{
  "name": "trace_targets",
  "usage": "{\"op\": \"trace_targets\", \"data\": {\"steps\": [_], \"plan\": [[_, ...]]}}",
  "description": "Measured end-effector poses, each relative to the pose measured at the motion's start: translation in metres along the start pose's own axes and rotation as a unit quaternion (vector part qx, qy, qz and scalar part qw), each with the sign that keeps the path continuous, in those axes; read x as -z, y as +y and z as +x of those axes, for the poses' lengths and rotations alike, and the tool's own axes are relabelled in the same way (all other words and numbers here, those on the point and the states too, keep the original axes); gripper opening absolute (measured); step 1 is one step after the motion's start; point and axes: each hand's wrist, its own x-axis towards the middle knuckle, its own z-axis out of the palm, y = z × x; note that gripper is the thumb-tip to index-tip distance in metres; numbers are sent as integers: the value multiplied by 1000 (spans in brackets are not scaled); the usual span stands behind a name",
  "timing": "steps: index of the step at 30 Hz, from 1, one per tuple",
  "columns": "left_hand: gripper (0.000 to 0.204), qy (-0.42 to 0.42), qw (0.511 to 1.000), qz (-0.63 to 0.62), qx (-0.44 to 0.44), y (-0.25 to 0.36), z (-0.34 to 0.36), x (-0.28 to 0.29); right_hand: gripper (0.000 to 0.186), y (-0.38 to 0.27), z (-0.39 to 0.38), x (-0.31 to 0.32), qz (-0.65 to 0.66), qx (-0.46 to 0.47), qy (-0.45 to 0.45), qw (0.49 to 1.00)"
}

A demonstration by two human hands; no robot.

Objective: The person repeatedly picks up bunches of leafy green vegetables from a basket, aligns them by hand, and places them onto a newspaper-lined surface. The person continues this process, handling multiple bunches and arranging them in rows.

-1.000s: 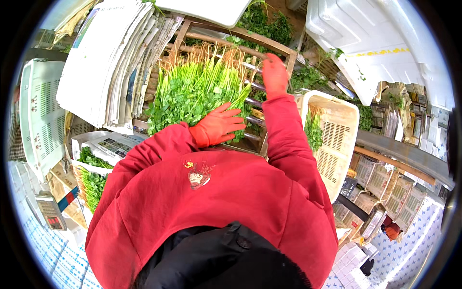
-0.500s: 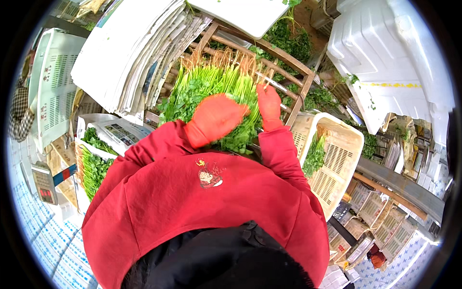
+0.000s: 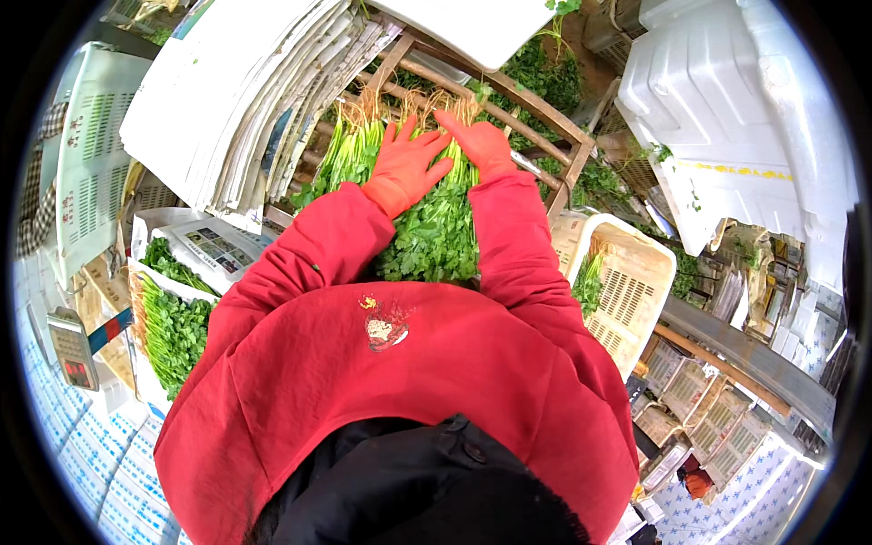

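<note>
A bundle of leafy, celery-like greens [image 3: 429,234] lies on a brown slatted rack [image 3: 570,156]. Its stringy roots point away from me and its leaves towards me. My left hand [image 3: 405,171], in an orange-red glove, rests on the stems with the fingers spread. Beside it my right hand [image 3: 481,148], gloved alike, reaches over the root end with its index finger stretched out to the left; the other fingers are partly hidden. A shiny metal strip [image 3: 525,164] shows on the rack just right of that hand.
Stacked paper sheets [image 3: 245,109] stand left of the rack. A cream crate [image 3: 636,286] with some greens is at the right, a box of bundled greens [image 3: 177,341] at the left. A white board [image 3: 472,23] lies beyond the rack, and white foam boxes [image 3: 708,109] stand far right.
My left hand has moved forward onto the stems and its fingers have spread. My right hand has shifted left and away from me, from the rack's side to the roots.
</note>
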Motion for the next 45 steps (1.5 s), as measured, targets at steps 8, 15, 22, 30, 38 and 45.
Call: {"op": "trace_targets", "data": {"steps": [8, 15, 22, 30, 38, 45], "plan": [[53, 18, 999, 30, 15, -18, -7, 4, 63, 101, -19, 6, 114, 45, 96, 988], [43, -67, 994, 81, 16, 6, 30, -24, 70, 57, -3, 3, 377, 62, -125, 916], [32, -11, 976, -153, -156, -13, 21, 6, 51, 25, -38, 23, 483, 89, -92, 866], [34, -123, 963, 57, -234, -61, 52, -31, 28, 37, -66, 56, 424, 323, -131, 836], [20, -173, 938, 150, -258, -29, 67, -22, 48, 53, -114, 43, 296, 381, 110, 869], [20, -183, 937, 128, -269, -10, 38, 10, 39, 105, -231, 241, 446, 220, 346, 796]]}}
